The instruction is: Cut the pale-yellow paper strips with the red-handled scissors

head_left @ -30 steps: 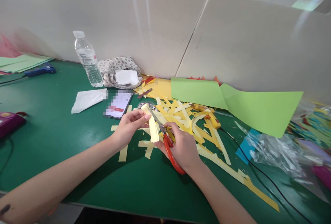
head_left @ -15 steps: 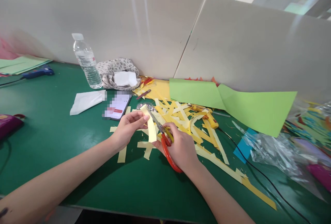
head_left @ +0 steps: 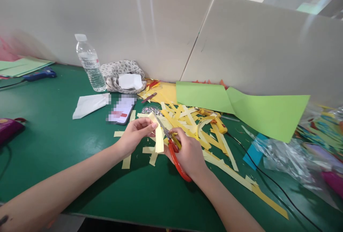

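Head view: the left hand (head_left: 138,133) is closed in a pinch on the far part of a narrow, pale yellow paper strip (head_left: 159,139), whose near end hangs loose above the worktop (head_left: 134,196). The right hand (head_left: 189,155) is wrapped around the red handles of metal-bladed scissors (head_left: 175,157); the blades point far and left, alongside the strip's right edge, and I cannot tell how far apart they stand.

Between the forearms, bare green surface runs to the worktop's near edge. Far and right of the hands, a loose heap of yellow paper strips (head_left: 191,121) crowds the scissors, with one long tail of strips reaching near and right. A yellow glue gun (head_left: 220,125) lies at the heap's right border, its black cable (head_left: 270,181) crossing right of the right forearm. Along the far edge, a light green paper sheet (head_left: 203,98) leans by the pale grey partition (head_left: 107,17).
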{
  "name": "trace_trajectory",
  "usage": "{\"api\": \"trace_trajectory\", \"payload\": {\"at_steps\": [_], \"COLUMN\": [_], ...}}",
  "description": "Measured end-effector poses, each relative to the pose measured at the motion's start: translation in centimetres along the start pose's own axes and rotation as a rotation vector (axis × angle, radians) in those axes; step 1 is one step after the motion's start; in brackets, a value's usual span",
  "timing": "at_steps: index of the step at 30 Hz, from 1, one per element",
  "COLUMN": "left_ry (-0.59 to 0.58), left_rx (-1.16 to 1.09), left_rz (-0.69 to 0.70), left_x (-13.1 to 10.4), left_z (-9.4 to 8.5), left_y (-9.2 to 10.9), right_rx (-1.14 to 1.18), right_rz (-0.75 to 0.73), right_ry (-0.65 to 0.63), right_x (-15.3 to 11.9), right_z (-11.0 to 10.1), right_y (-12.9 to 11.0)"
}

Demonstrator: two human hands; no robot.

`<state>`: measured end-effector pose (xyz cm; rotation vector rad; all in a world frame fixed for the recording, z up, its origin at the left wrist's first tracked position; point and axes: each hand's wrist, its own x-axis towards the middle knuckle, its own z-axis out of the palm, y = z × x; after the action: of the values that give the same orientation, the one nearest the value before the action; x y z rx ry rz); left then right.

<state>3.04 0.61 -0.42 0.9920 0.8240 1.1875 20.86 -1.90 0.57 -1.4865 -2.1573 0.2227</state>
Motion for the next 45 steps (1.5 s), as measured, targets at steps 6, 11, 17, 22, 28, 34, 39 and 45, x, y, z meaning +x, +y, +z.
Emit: {"api": "trace_trajectory", "payload": {"at_steps": [6, 11, 17, 22, 28, 34, 39, 45], "left_ry": [-0.002, -0.046, -0.068, -0.068, -0.063, -0.088, -0.049, 0.040], "left_rx": [0.020, 0.073, 0.091, 0.091, 0.101, 0.136, 0.134, 0.161], "left_rz": [-0.011, -0.019, -0.021, -0.019, -0.020, -0.046, -0.083, -0.065], "left_x": [0.0, -0.1, -0.2, -0.2, -0.1, -0.4, -0.4, -0.2], "left_z": [0.1, 0.2, 0.2, 0.2, 0.2, 0.6, 1.0, 0.7], "left_y": [0.1, 0.2, 0.4, 0.4, 0.2, 0.3, 0.4, -0.1], "right_rx": [-0.006, 0.038, 0.059, 0.052, 0.042, 0.062, 0.206, 0.703], "right_rz": [0.013, 0.016, 0.015, 0.001, 0.006, 0.019, 0.092, 0.288], "right_ry": [0.006, -0.015, -0.047, -0.004, 0.024, 0.034, 0.066, 0.062], "right_x": [0.0, 0.0, 0.0, 0.0, 0.0, 0.2, 0.2, 0.5], "right_z": [0.0, -0.2, -0.3, -0.2, -0.1, 0.0, -0.3, -0.8], "right_y": [-0.2, -0.3, -0.3, -0.3, -0.3, -0.1, 0.0, -0.2]}}
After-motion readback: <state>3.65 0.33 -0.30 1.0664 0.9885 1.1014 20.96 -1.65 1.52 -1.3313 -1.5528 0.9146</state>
